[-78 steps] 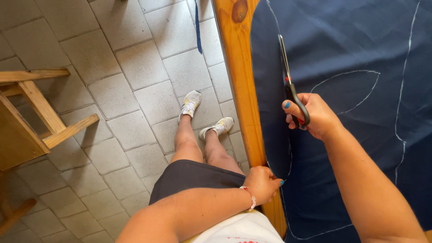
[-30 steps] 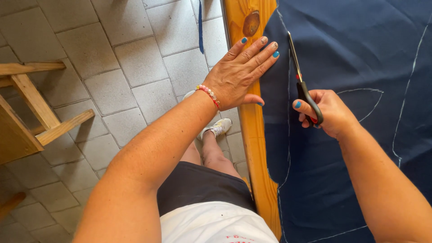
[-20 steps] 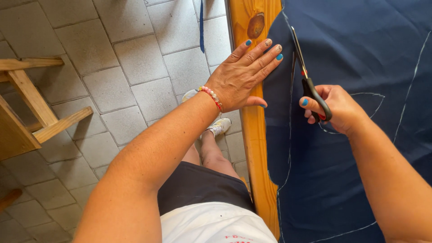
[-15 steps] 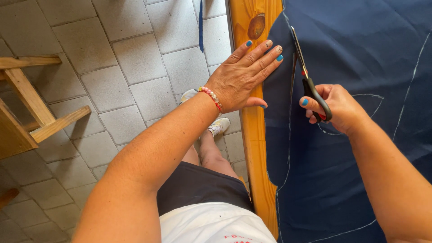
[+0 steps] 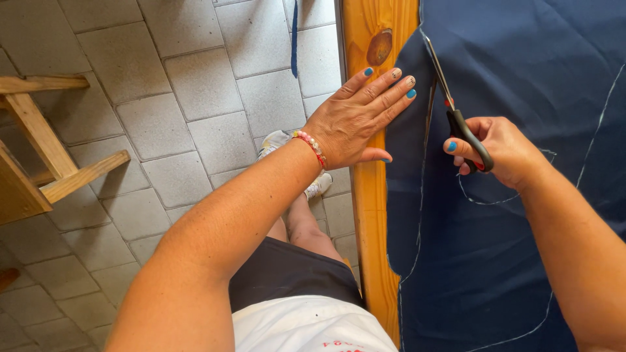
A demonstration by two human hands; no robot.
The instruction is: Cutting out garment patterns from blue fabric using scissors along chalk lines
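Navy fabric (image 5: 521, 215) with chalk lines covers my wooden counter (image 5: 372, 215). My left hand (image 5: 355, 120) lies flat, fingers spread, on the cloth's edge. My right hand (image 5: 502, 153) grips black-handled scissors (image 5: 456, 107), blades on the fabric.

Table edge: the left hand (image 5: 355, 120) lies flat across the wooden table edge (image 5: 372, 215) and the cloth's border, blocking passage there; the bare plank below it, toward the body, is open
Cut line: scissors (image 5: 456, 107) and the right hand (image 5: 502, 150) occupy the strip just beside the left fingertips; the gap between the hands is narrow
Cloth: the navy fabric (image 5: 521, 58) beyond the blades and to the right lies flat and unobstructed
Floor side: a wooden stool (image 5: 39, 143) stands well apart on the left; tiles between are open
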